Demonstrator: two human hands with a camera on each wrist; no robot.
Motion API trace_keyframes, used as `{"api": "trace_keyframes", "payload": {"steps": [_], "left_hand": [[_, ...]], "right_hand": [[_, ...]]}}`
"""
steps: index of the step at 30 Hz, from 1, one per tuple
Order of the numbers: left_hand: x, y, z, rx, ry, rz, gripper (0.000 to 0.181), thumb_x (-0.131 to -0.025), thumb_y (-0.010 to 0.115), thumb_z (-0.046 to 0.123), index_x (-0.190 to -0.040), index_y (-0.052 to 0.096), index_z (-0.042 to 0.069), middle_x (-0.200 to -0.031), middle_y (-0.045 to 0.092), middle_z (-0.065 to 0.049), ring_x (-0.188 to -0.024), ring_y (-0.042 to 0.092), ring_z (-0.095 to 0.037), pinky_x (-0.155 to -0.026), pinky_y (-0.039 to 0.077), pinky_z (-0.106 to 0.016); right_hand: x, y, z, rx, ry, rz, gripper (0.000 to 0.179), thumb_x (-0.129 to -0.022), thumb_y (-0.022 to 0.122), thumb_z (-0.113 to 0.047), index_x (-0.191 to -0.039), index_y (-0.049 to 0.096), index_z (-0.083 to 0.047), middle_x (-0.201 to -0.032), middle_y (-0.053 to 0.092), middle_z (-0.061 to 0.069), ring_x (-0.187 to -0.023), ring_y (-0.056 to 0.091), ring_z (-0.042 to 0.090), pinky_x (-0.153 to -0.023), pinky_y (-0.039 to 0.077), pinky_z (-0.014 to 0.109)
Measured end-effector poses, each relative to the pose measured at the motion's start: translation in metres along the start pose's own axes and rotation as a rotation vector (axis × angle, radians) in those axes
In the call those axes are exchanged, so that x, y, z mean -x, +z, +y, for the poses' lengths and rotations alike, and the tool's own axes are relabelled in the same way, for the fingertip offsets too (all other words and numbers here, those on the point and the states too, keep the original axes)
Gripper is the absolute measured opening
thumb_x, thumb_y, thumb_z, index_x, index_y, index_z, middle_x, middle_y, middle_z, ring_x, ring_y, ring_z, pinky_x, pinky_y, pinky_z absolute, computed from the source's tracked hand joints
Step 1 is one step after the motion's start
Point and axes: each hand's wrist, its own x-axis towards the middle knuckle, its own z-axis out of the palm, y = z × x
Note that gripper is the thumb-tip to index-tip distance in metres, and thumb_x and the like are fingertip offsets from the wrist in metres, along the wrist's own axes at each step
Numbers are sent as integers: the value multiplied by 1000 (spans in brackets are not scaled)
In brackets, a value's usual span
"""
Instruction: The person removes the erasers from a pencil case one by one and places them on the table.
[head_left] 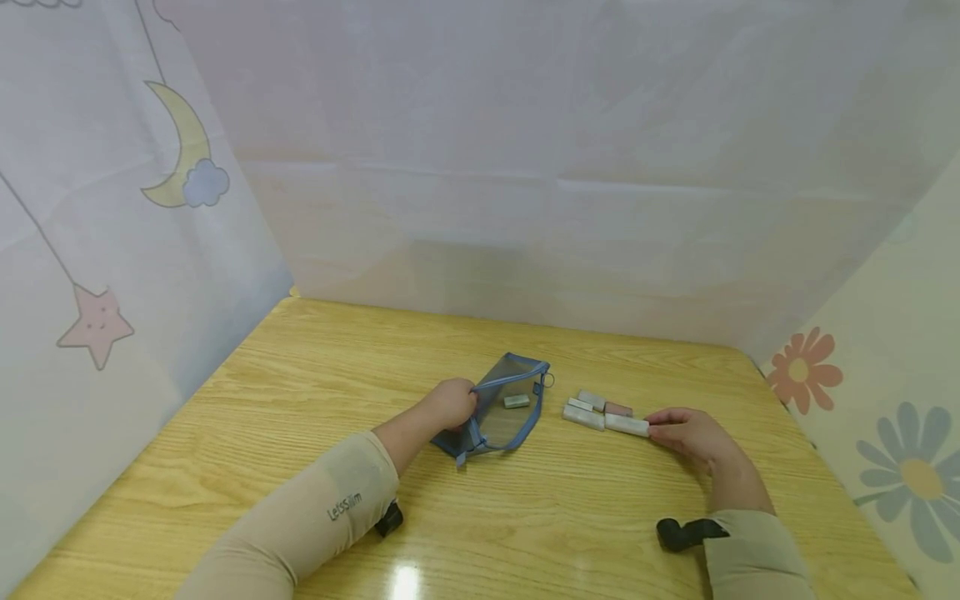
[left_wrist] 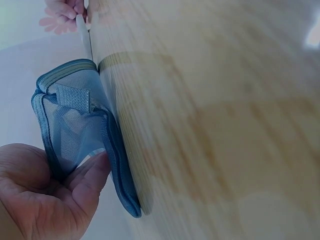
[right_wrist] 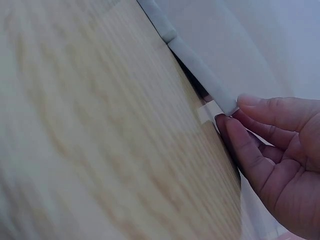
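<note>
A blue-edged mesh zip pouch (head_left: pixel 489 423) lies with its mouth spread on the wooden table. My left hand (head_left: pixel 453 403) grips its near left side; in the left wrist view, thumb and fingers (left_wrist: pixel 90 190) close round the mesh and edging. Inside the pouch is a small pale rectangular block (head_left: pixel 516 402). To the right, my right hand (head_left: pixel 693 435) pinches the end of a long whitish block (head_left: pixel 627 425) between thumb and fingers. That block's far end meets another whitish block (head_left: pixel 583 417). Behind them sit a grey block (head_left: pixel 591 398) and a pinkish-brown block (head_left: pixel 619 409).
The wooden table (head_left: pixel 300 375) has a printed cloth backdrop (head_left: pixel 487 208) behind it and at both sides. Dark wrist straps (head_left: pixel 678 534) sit on both arms. A bright light reflection shows near the table's front.
</note>
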Motion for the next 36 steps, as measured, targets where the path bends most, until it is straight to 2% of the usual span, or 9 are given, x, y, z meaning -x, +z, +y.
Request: {"api": "trace_keyframes", "payload": {"steps": [3, 9, 12, 20, 27, 33, 36], "left_hand": [[1, 0, 0, 29, -10, -7, 25, -93, 36, 13, -73, 49, 6, -66, 48, -4, -56, 48, -15, -44, 47, -24], [4, -1, 2, 15, -10, -6, 25, -93, 35, 13, -73, 49, 6, -66, 48, -3, -55, 48, -14, -45, 47, -24], [4, -1, 2, 14, -10, -5, 25, -93, 35, 13, -73, 49, 6, -66, 48, -3, -55, 47, -14, -45, 47, -24], [1, 0, 0, 26, -11, -11, 24, -93, 35, 13, -76, 50, 6, -69, 50, -3, -58, 48, -14, -46, 47, -25], [0, 0, -1, 26, -14, -13, 24, -93, 35, 13, -76, 51, 6, -69, 50, -3, -58, 48, -14, -46, 47, -25], [1, -1, 0, 17, -4, -11, 25, -93, 35, 14, -75, 50, 6, -68, 49, -4, -56, 48, -15, -46, 47, -25], [0, -1, -1, 9, 0, -10, 25, -93, 35, 14, -74, 49, 6, -67, 48, -4, -56, 48, -14, -46, 46, -25]], "right_hand": [[0, 2, -2, 51, 22, 20, 40, -79, 62, -12, -112, 50, 8, -105, 52, 11, -87, 53, 10, -75, 47, 23], [1, 4, -4, 196, 37, 68, 42, -79, 63, -21, -112, 53, 2, -111, 51, 14, -90, 51, 14, -74, 46, 25], [0, 5, -4, 229, 36, 88, 42, -79, 63, -24, -112, 54, 1, -113, 50, 15, -92, 50, 17, -74, 46, 27], [-3, 2, 0, 249, 37, 111, 44, -79, 63, -29, -112, 55, -1, -114, 51, 13, -93, 50, 16, -74, 45, 25], [0, 0, -1, 165, 56, 117, 45, -80, 62, -27, -115, 52, -1, -112, 52, 10, -93, 50, 14, -76, 45, 25], [1, 7, -10, 182, -29, 118, 47, -82, 60, -27, -117, 48, 2, -112, 51, 14, -93, 50, 14, -76, 45, 23], [-1, 13, -16, 200, -81, 128, 47, -83, 58, -30, -116, 48, 2, -112, 51, 15, -94, 50, 14, -78, 45, 25]]}}
